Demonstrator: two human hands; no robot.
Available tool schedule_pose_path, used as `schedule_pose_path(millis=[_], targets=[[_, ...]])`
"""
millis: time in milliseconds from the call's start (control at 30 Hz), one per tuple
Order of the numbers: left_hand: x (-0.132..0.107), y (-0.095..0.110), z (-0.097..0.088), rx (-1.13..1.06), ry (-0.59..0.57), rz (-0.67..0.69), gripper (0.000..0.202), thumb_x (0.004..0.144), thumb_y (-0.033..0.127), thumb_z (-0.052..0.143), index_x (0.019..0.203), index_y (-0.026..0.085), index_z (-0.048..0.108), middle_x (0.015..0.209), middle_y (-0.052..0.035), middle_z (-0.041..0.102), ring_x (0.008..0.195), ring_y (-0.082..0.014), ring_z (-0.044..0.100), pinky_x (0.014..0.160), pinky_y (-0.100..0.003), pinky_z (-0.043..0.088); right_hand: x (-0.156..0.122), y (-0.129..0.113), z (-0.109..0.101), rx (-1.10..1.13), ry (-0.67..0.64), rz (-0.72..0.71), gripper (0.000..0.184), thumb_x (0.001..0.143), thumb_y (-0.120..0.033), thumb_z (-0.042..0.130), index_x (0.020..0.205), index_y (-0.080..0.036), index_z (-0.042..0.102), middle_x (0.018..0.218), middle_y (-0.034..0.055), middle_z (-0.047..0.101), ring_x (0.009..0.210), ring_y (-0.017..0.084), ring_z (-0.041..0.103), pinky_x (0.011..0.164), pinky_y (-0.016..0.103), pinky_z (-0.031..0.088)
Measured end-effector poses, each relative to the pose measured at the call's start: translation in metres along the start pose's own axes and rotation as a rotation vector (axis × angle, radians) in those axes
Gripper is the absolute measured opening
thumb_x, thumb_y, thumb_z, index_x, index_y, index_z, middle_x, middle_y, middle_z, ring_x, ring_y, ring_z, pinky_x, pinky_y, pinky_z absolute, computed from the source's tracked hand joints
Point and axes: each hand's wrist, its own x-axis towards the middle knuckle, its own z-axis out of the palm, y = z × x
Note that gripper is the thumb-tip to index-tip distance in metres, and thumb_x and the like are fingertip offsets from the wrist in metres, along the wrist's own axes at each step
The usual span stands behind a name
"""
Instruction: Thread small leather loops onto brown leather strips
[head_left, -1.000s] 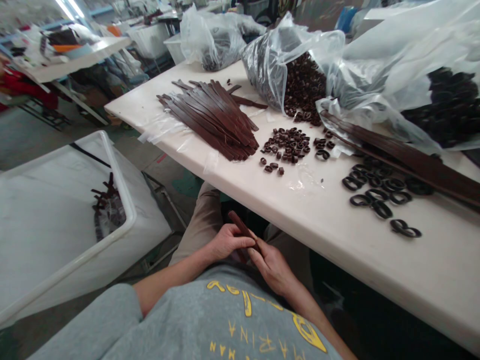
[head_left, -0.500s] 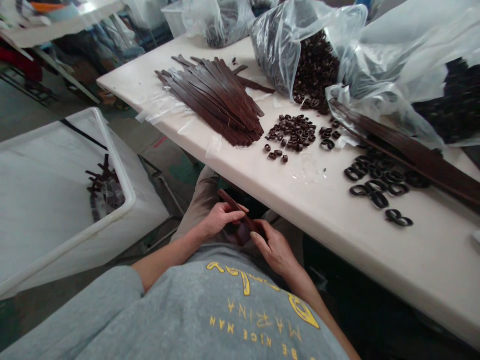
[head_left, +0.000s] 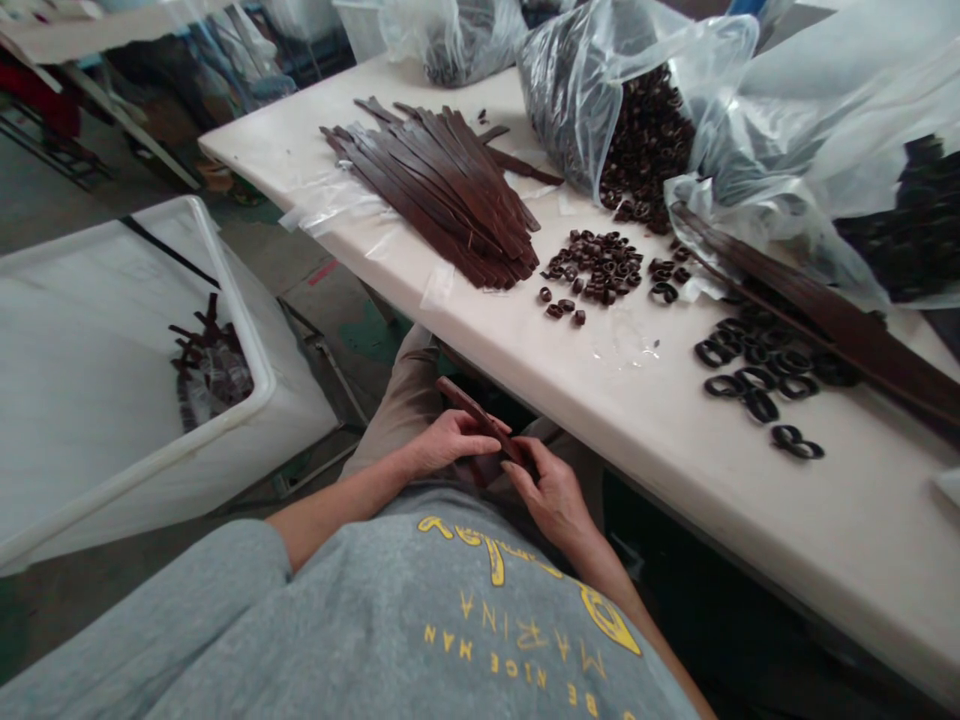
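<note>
In my lap, below the table edge, both hands are closed on one dark brown leather strap (head_left: 466,404). My left hand (head_left: 448,446) pinches it near the middle with thumb and fingers. My right hand (head_left: 553,493) grips the strap's lower end, where a small piece may sit between the fingers; I cannot make it out. On the white table (head_left: 675,480) lie a fanned pile of brown straps (head_left: 442,190), a heap of small brown loops (head_left: 600,268) and several larger black loops (head_left: 757,372).
Clear plastic bags of loops (head_left: 630,110) and black rings (head_left: 900,220) stand at the table's back. Long brown strips (head_left: 825,315) lie at the right. A white tub (head_left: 150,400) at my left holds a few straps. Other work tables stand beyond.
My hands and the strap have stayed in my lap, with small finger shifts along the strap. The camera has tilted slightly, so the table sits a little differently in view.
</note>
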Motion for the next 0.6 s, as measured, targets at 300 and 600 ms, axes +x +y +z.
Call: schedule_pose_path(millis=[300,600], targets=[[0.000,-0.002,0.003,-0.025,0.069,0.011,0.042,0.068,0.038,0.078,0.102,0.014,0.074,0.082,-0.0059,0.073,0.060,-0.0099,0.057,0.060,-0.023,0.045,-0.001,-0.004,0.003,-0.165,-0.046,0.048,0.029,0.098,-0.033,0.036,0.102,-0.020,0.061,0.080,0.0045,0.070,0.068,0.019,0.064,0.059,0.025,0.040],[0.006,-0.016,0.015,-0.048,0.110,0.009,0.045,0.069,0.046,0.075,0.097,0.011,0.075,0.062,-0.0026,0.064,0.050,-0.0089,0.052,0.051,-0.021,0.041,-0.001,0.011,0.006,-0.138,-0.041,0.020,0.039,0.099,-0.036,0.029,0.102,-0.022,0.066,0.086,0.0063,0.073,0.076,0.019,0.069,0.065,0.022,0.047]])
